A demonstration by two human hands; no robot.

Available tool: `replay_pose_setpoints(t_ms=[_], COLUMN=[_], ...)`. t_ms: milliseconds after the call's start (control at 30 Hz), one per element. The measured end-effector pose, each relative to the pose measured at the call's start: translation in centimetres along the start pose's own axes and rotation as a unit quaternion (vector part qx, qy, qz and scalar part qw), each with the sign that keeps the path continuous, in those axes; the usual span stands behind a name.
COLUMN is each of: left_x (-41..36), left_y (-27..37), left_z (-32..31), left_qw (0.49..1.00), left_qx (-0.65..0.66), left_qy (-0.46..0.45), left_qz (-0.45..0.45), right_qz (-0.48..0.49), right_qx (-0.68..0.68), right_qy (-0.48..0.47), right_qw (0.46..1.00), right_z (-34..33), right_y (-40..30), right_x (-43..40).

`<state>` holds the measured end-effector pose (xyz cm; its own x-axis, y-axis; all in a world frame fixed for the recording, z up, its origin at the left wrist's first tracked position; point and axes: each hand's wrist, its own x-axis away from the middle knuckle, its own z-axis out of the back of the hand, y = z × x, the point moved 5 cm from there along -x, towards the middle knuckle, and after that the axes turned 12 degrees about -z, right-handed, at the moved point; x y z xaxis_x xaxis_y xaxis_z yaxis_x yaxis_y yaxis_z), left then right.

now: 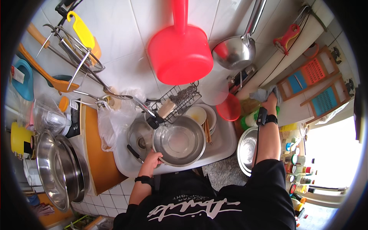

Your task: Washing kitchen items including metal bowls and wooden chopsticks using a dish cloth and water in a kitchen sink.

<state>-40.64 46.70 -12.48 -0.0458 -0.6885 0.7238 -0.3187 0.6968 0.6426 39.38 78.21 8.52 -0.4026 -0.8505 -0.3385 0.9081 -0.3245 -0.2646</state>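
Observation:
My left hand (152, 161) grips the near left rim of a round stainless steel basin (179, 145), which sits over the white sink (222, 138) below the black-tipped tap (154, 121). A little shallow liquid seems to lie in the basin. Out to the right, my right hand (270, 101) is closed around a crumpled grey cloth (256, 95), beside the wall with the graters. Behind the basin, partly hidden, are pale bowls (197, 113) and several wooden chopsticks (207, 132). A black-handled utensil (134, 153) lies at the sink's left.
A wire rack (189, 103) holds a scouring pad and a block. A red dipper (181, 54) and a steel ladle (235, 53) hang ahead. Steel basins (51, 169) stand left; another steel bowl (246, 151) is right. Framed graters (312, 73) lean on the right wall.

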Motion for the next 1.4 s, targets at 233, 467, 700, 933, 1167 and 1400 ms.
replay_pose_setpoints(t_ms=[233, 467, 700, 933, 1167, 1400], left_x=[0.8, 3.3, 4.6, 3.4, 4.0, 5.3], left_y=[0.9, 2.7, 1.6, 1.2, 3.1, 6.1], left_z=[-1.2, -1.5, 1.7, 1.9, 2.8, 2.1], left_qw=[1.0, 1.0, 0.998, 0.999, 0.998, 0.996], left_qx=[0.002, 0.023, 0.051, 0.035, 0.036, 0.052], left_qy=[-0.007, 0.009, -0.001, -0.016, -0.015, -0.045], left_qz=[-0.014, -0.015, -0.029, -0.029, -0.047, -0.053], right_qz=[-0.256, -0.407, -0.374, 0.096, 0.224, 0.107], right_qx=[-0.622, -0.642, -0.623, -0.154, -0.208, -0.166], right_qy=[-0.073, -0.039, -0.253, -0.435, -0.421, -0.329], right_qw=[0.736, 0.649, 0.639, 0.882, 0.854, 0.923], right_z=[-0.6, 5.0, 7.4, 0.9, -1.3, -10.6], right_y=[1.3, -5.3, -21.3, -39.6, -54.6, -65.8], right_x=[3.2, 11.8, 25.6, 42.6, 47.8, 46.8])
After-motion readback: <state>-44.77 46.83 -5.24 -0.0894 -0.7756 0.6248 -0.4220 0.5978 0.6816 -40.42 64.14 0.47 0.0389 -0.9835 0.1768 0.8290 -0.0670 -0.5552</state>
